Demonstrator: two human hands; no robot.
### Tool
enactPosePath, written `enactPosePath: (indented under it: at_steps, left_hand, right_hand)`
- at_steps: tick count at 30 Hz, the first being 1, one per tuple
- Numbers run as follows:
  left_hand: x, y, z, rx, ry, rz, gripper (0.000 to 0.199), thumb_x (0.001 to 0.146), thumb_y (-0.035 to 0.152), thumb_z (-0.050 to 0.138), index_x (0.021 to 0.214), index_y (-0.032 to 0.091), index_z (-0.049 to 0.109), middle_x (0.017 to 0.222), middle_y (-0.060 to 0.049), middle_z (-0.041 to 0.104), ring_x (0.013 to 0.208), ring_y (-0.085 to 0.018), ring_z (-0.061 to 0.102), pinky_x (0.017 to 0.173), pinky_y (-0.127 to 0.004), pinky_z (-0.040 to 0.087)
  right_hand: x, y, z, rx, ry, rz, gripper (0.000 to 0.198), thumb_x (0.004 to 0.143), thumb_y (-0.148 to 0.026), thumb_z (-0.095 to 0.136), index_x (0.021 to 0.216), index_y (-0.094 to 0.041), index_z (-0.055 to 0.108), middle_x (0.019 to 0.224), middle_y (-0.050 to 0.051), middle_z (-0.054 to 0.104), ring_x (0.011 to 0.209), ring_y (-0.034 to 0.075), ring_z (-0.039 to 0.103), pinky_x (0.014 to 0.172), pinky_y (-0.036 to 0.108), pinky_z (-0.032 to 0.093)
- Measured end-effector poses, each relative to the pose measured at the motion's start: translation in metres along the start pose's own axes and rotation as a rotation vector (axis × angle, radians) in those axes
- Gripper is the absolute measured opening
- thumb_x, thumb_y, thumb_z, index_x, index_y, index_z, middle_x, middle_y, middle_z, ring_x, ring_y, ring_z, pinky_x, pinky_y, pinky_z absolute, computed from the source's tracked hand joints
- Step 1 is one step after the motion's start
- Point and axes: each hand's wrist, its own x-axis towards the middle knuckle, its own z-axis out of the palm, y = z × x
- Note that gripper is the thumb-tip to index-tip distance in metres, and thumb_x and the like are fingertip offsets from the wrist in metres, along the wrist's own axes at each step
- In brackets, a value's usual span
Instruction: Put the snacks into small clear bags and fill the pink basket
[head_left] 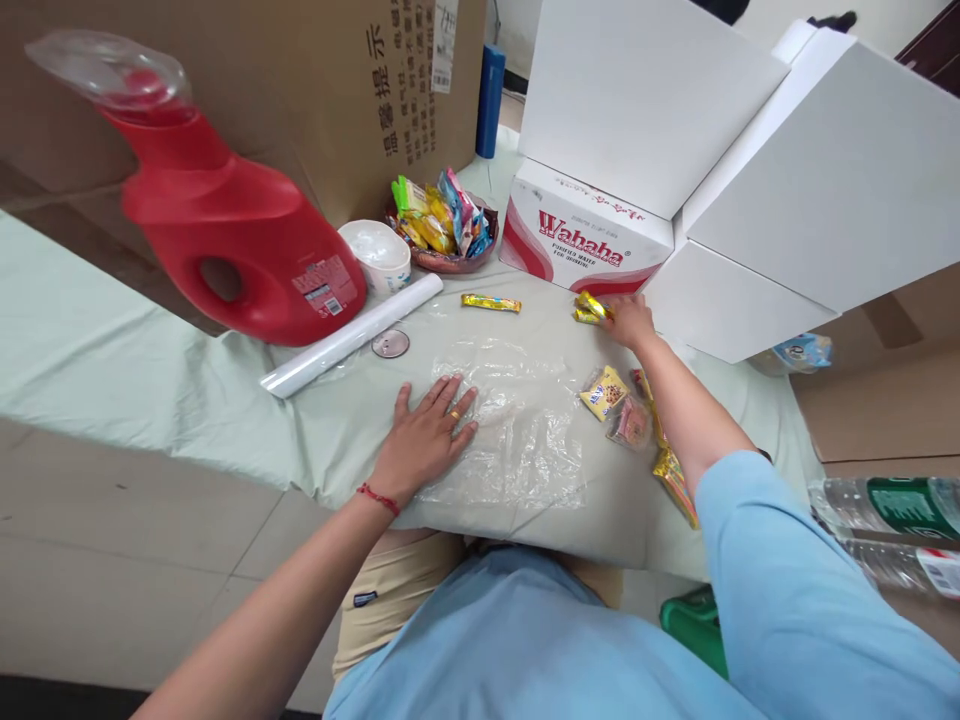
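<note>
Left hand (426,432): spread flat on clear film (529,440), centre.
Right hand (630,322): pinching yellow packets (591,308), right of centre.
Packets: light, crushable, I'd judge; I'd grip mid-length.

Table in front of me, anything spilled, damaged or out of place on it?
Nothing looks spilled or broken. The clear plastic sheet, partly under the left hand, is wrinkled rather than smooth, and one yellow-wrapped stick lies by itself, apart from the gold sticks at the right hand. Both look minor.
</note>
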Motion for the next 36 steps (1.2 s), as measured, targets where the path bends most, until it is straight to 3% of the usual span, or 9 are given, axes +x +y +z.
enactPosePath:
  at_steps: [3,8,14,17,21,25,28,33,36]
  left_hand:
    - [0.0,0.001,-0.001,0.004,-0.005,-0.014,0.057,0.109,0.047,0.036,0.163,0.029,0.046,0.175,-0.01,0.034,0.161,-0.031,0.034,0.131,-0.068,0.007]
    - [0.0,0.002,-0.002,-0.003,-0.014,-0.024,0.057,0.109,0.048,0.036,0.162,0.03,0.046,0.175,-0.009,0.034,0.161,-0.03,0.035,0.132,-0.067,0.009]
    - [-0.001,0.0,0.001,-0.007,-0.005,-0.023,0.057,0.11,0.049,0.034,0.163,0.03,0.045,0.176,-0.009,0.033,0.161,-0.029,0.034,0.132,-0.066,0.007]
    - [-0.001,0.0,0.002,-0.006,0.0,-0.017,0.058,0.11,0.049,0.033,0.164,0.029,0.044,0.175,-0.01,0.033,0.161,-0.03,0.033,0.132,-0.067,0.007]
    - [-0.002,0.001,0.001,-0.002,0.002,-0.008,0.059,0.11,0.049,0.032,0.164,0.027,0.043,0.175,-0.011,0.033,0.162,-0.029,0.032,0.132,-0.067,0.007]
    - [-0.002,0.001,0.0,-0.007,0.001,-0.014,0.058,0.111,0.049,0.032,0.163,0.028,0.044,0.175,-0.011,0.034,0.162,-0.028,0.032,0.132,-0.067,0.006]
    - [-0.001,0.002,0.001,-0.013,0.006,-0.011,0.057,0.111,0.047,0.031,0.161,0.027,0.047,0.175,-0.011,0.033,0.162,-0.029,0.033,0.132,-0.067,0.005]
    - [-0.001,0.003,0.001,-0.029,0.01,-0.01,0.056,0.11,0.045,0.03,0.159,0.026,0.052,0.175,-0.011,0.033,0.162,-0.031,0.033,0.132,-0.069,0.006]
    - [-0.002,0.003,0.0,-0.024,0.005,-0.018,0.057,0.111,0.045,0.03,0.162,0.028,0.046,0.175,-0.01,0.033,0.162,-0.03,0.033,0.132,-0.067,0.006]
  right_hand:
    - [0.007,-0.012,0.012,-0.045,-0.056,-0.025,0.064,0.098,-0.039,0.059,0.156,-0.015,0.046,0.157,0.022,0.051,0.145,0.038,0.041,0.12,0.053,0.031]
    - [0.007,-0.019,0.012,-0.032,-0.154,0.015,0.055,0.098,-0.042,0.058,0.139,-0.006,0.059,0.141,0.03,0.059,0.119,0.035,0.063,0.1,0.043,0.048]
    - [-0.008,-0.024,0.001,-0.004,-0.238,0.027,0.054,0.092,-0.045,0.067,0.128,-0.005,0.066,0.121,0.027,0.071,0.104,0.032,0.07,0.079,0.035,0.05]
    - [-0.025,-0.036,-0.016,0.053,-0.176,0.044,0.049,0.097,-0.046,0.06,0.127,-0.009,0.066,0.118,0.022,0.074,0.1,0.03,0.07,0.074,0.033,0.047]
    - [-0.076,-0.079,-0.045,0.22,-0.096,-0.168,0.037,0.1,-0.044,0.056,0.118,-0.014,0.067,0.104,0.014,0.076,0.086,0.025,0.069,0.071,0.03,0.045]
    - [-0.143,-0.139,-0.043,0.123,-0.148,-0.505,0.034,0.098,-0.041,0.061,0.119,-0.016,0.067,0.119,0.017,0.071,0.102,0.029,0.067,0.087,0.035,0.049]
    - [-0.175,-0.171,-0.02,0.071,-0.154,-0.558,0.038,0.099,-0.039,0.062,0.129,-0.014,0.065,0.127,0.02,0.068,0.116,0.036,0.062,0.098,0.044,0.048]
    - [-0.186,-0.174,0.009,0.28,-0.098,-0.539,0.05,0.103,-0.039,0.059,0.149,-0.017,0.054,0.149,0.018,0.06,0.133,0.035,0.055,0.11,0.048,0.043]
    - [-0.18,-0.16,0.009,0.407,-0.073,-0.524,0.048,0.105,-0.038,0.055,0.148,-0.016,0.053,0.146,0.017,0.062,0.13,0.032,0.057,0.109,0.044,0.043]
